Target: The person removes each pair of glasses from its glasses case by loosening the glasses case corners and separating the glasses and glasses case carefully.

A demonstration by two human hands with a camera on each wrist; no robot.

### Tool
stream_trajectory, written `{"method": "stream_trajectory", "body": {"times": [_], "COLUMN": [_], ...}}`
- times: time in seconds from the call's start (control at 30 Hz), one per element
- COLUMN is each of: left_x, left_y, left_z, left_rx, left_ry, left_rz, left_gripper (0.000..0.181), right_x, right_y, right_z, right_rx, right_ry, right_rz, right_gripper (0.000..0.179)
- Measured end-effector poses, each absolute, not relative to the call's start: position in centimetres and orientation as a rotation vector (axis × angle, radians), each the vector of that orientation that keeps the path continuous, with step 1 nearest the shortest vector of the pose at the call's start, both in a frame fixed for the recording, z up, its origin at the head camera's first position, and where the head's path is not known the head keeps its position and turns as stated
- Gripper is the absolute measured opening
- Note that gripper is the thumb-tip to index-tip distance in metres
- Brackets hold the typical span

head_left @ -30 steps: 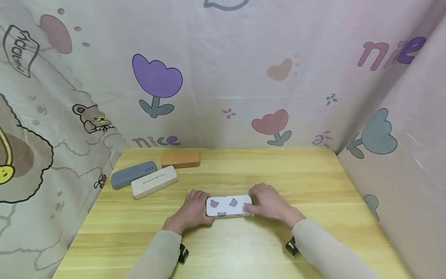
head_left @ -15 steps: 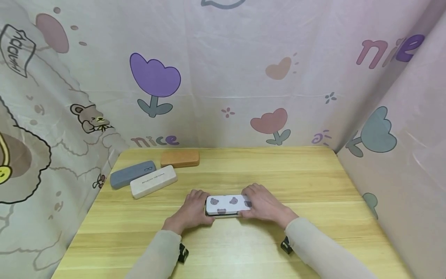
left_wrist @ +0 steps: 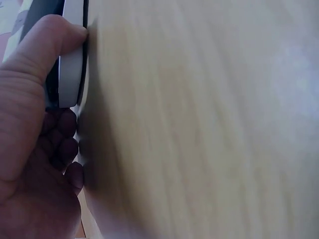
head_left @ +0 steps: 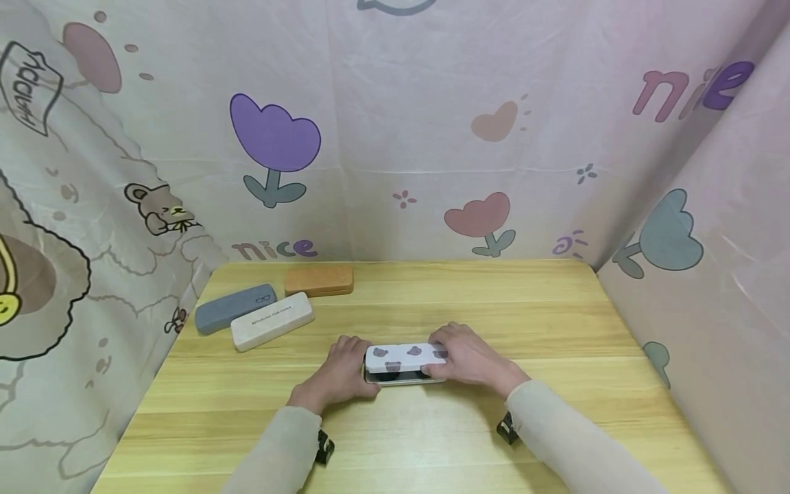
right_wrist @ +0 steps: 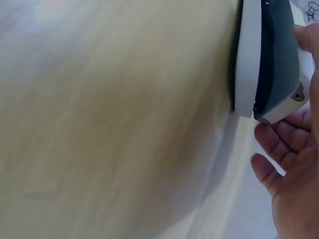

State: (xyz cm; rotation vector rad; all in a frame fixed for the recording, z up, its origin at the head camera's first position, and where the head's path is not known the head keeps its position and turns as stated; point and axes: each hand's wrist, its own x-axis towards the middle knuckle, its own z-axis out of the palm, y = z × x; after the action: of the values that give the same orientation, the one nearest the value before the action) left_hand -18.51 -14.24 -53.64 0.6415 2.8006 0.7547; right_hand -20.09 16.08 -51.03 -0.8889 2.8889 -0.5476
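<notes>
A white glasses case [head_left: 404, 354] printed with brown bear heads lies near the middle of the table, its lid partly raised along the near side. Dark shapes show in the gap. My left hand [head_left: 341, 370] grips the case's left end, thumb on the near wall of the base [left_wrist: 73, 74] and fingers behind. At the other end, my right hand [head_left: 467, 357] holds the lid, with the thumb [right_wrist: 308, 37] at its front edge and fingers round the back. The right wrist view shows the lid's dark green lining [right_wrist: 283, 55].
At the back left of the wooden table [head_left: 524, 309] lie three more cases: a blue-grey case [head_left: 231, 310], a cream case [head_left: 273, 322] with lettering and an orange-brown case [head_left: 319, 281]. A printed curtain [head_left: 382, 137] stands behind and at both sides.
My right hand has slid a little left along the case and its thumb has lifted the lid's near edge, so a dark gap has opened. My left hand has stayed in place.
</notes>
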Motion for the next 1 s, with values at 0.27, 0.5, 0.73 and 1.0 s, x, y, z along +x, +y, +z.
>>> {"method": "stream_trajectory", "body": {"times": [0.27, 0.5, 0.73, 1.0], "left_x": [-18.5, -18.0, -17.5, -17.6], "left_y": [-14.0, -14.0, -13.8, -13.7], "left_z": [-53.7, -53.8, -53.9, -53.9], "left_rx": [0.606, 0.533, 0.484, 0.479], "left_ry": [2.777, 2.8, 2.866, 2.892], "left_rz": [0.749, 0.786, 0.81, 0.757], "left_gripper": [0.081, 0.087, 0.086, 0.082], "right_x": [-21.2, -21.2, -21.2, -20.9], "right_y": [17.1, 17.0, 16.7, 16.6], "right_z": [-50.8, -50.9, -50.8, -50.9], "right_rx": [-0.599, -0.454, -0.416, -0.388], "right_ry": [2.808, 2.786, 2.781, 2.778], "right_rz": [-0.843, -0.974, -1.037, -1.064], "right_gripper": [0.044, 0.047, 0.047, 0.047]}}
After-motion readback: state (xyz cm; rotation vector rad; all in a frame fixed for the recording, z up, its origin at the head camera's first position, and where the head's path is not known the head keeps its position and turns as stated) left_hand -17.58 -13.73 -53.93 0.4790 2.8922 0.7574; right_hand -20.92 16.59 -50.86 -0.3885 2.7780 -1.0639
